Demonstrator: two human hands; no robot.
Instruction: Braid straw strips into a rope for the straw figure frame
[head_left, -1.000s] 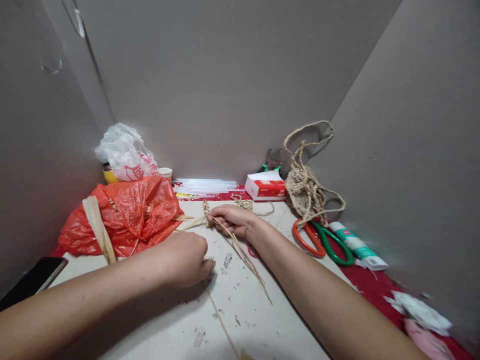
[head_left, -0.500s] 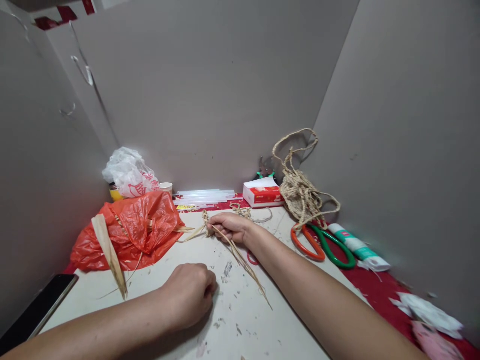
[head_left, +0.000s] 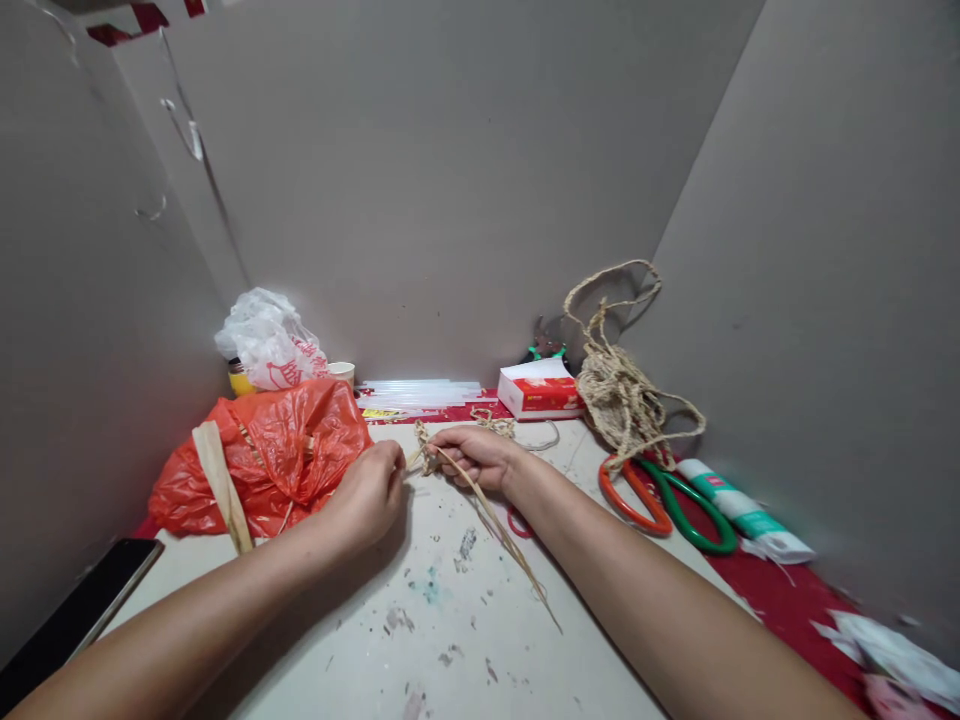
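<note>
My right hand (head_left: 474, 455) is closed on a small braided straw piece (head_left: 424, 450) at the far middle of the white board (head_left: 450, 620). Long dry straw strands (head_left: 499, 530) trail from that hand toward me across the board. My left hand (head_left: 371, 490) is closed in a pinch next to the braid's left side, gripping a thin strand that runs to the braid. The two hands are almost touching.
A red plastic bag (head_left: 270, 455) with a flat leaf strip (head_left: 221, 485) lies left. A rope tangle (head_left: 622, 395), orange and green scissors (head_left: 660, 495), a tissue box (head_left: 541, 390), a green-white tube (head_left: 739, 510) and a phone (head_left: 75, 610) surround the board. Cardboard walls enclose three sides.
My left hand moved away from me across the board, up to the braid beside my right hand. My right hand stayed on the braid.
</note>
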